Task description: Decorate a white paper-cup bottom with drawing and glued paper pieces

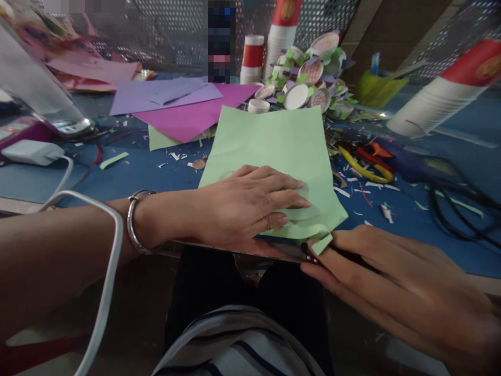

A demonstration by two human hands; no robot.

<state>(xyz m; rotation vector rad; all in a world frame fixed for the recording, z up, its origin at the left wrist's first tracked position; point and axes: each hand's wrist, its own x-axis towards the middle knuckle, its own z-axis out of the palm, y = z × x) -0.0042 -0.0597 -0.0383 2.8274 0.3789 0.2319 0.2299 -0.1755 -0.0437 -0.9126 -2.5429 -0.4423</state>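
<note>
A sheet of light green paper (270, 138) lies near the front edge of the blue table. My left hand (254, 201) presses flat on its lower part, fingers stretched out, with a silver bangle at the wrist. At the sheet's lower right corner, my right hand (383, 277) has its fingers closed around a narrow curled strip of green paper (323, 244). The strip runs along the sheet's near edge. A small dark piece with pale dots (310, 254) shows at the right fingertips; what it is I cannot tell.
Behind the sheet are purple and magenta papers (195, 112), a pile of small paper discs (297, 96) and stacked paper cups (434, 104). Yellow-handled scissors (364, 164), black cables (450, 209) and paper scraps lie right. A white cable (113, 250) loops over my left forearm.
</note>
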